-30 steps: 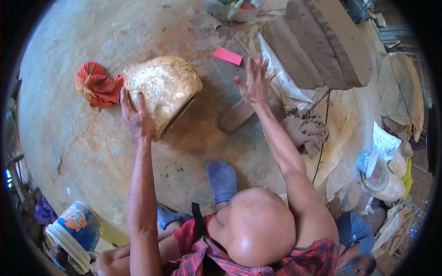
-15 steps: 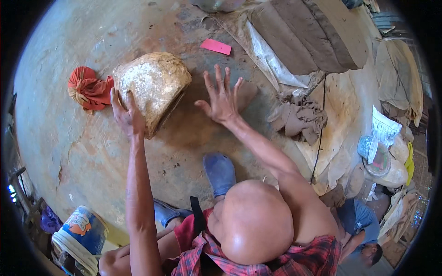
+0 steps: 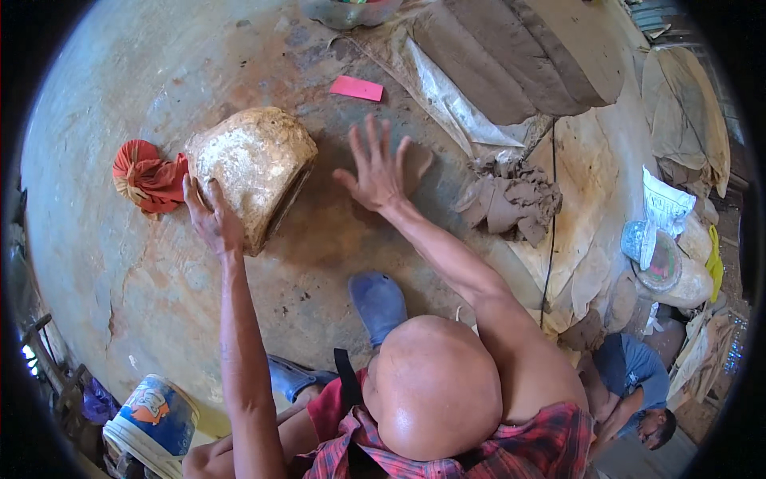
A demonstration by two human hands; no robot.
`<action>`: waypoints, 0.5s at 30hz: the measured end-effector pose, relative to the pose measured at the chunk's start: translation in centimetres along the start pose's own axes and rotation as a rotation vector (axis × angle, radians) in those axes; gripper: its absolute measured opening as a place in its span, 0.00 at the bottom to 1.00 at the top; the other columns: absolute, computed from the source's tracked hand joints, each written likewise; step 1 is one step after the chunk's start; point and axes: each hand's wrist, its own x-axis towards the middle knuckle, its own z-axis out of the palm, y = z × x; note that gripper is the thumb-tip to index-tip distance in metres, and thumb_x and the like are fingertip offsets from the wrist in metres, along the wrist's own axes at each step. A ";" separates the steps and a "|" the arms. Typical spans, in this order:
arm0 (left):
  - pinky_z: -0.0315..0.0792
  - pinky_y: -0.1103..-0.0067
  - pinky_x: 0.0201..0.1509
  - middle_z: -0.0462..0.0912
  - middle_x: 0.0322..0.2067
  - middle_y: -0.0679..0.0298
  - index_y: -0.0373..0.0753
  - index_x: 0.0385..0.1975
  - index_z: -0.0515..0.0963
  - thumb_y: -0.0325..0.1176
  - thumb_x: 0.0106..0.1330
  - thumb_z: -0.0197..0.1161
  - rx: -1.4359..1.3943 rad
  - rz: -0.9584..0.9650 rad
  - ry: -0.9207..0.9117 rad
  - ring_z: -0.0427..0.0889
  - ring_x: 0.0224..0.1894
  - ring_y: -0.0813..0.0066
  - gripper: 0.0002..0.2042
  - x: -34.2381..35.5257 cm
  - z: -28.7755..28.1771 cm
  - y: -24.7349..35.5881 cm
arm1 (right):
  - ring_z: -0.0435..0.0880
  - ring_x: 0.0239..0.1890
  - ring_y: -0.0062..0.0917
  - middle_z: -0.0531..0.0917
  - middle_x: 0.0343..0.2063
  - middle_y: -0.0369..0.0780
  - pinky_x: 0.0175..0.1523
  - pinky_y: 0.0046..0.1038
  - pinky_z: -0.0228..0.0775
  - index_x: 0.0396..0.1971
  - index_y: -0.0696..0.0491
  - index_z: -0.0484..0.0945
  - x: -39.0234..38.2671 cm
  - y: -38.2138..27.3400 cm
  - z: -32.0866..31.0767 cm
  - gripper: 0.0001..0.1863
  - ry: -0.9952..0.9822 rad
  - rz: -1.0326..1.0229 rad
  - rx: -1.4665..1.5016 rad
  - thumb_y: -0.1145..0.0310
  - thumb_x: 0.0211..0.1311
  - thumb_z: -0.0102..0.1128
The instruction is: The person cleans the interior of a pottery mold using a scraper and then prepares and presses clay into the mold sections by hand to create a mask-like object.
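Observation:
My left hand (image 3: pixel 212 211), fingers apart, rests against the near left side of a bulky, whitish, crusted rounded form (image 3: pixel 247 164) with a dark lower edge. A bundled red cloth (image 3: pixel 142 177) touches that form's left side. My right hand (image 3: pixel 373 168) is spread open, palm down, just right of the form, over a brown elongated piece (image 3: pixel 417 164) that it partly hides; whether it touches this is unclear. A lumpy heap of grey clay (image 3: pixel 511 203) lies right of that hand, and a pink rectangle (image 3: pixel 357 88) lies beyond it.
Grey slabs (image 3: pixel 511 60) on sheeting fill the upper right. Bags and containers (image 3: pixel 662 263) line the right side. Another person (image 3: pixel 638 383) in blue bends at lower right. A bucket (image 3: pixel 152 415) stands lower left. My blue clog (image 3: pixel 377 311) is on the concrete floor (image 3: pixel 144 287).
My right hand has come leftward and lower, toward the whitish form, over the brown piece. My left hand stays against the form. The whole view has shifted slightly.

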 end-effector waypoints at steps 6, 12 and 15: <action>0.61 0.67 0.80 0.69 0.74 0.43 0.29 0.76 0.62 0.37 0.78 0.61 -0.035 -0.024 -0.007 0.69 0.76 0.54 0.31 -0.2 -0.3 -0.6 | 0.40 0.84 0.59 0.41 0.85 0.48 0.73 0.82 0.31 0.85 0.44 0.45 0.9 3.6 0.3 0.56 0.060 0.022 -0.051 0.19 0.68 0.36; 0.63 0.65 0.78 0.72 0.72 0.42 0.28 0.74 0.66 0.38 0.76 0.62 0.041 -0.017 0.005 0.73 0.74 0.52 0.31 -0.3 0.0 2.0 | 0.35 0.84 0.58 0.37 0.85 0.48 0.74 0.81 0.23 0.85 0.41 0.41 2.9 6.6 -1.2 0.54 0.080 0.084 -0.098 0.19 0.70 0.23; 0.63 0.65 0.78 0.72 0.72 0.42 0.28 0.74 0.65 0.37 0.76 0.62 0.033 0.031 0.023 0.73 0.74 0.52 0.31 0.3 -0.4 -0.5 | 0.38 0.84 0.60 0.39 0.85 0.48 0.74 0.81 0.27 0.85 0.40 0.42 3.1 7.8 -0.2 0.54 0.214 0.073 -0.090 0.19 0.70 0.30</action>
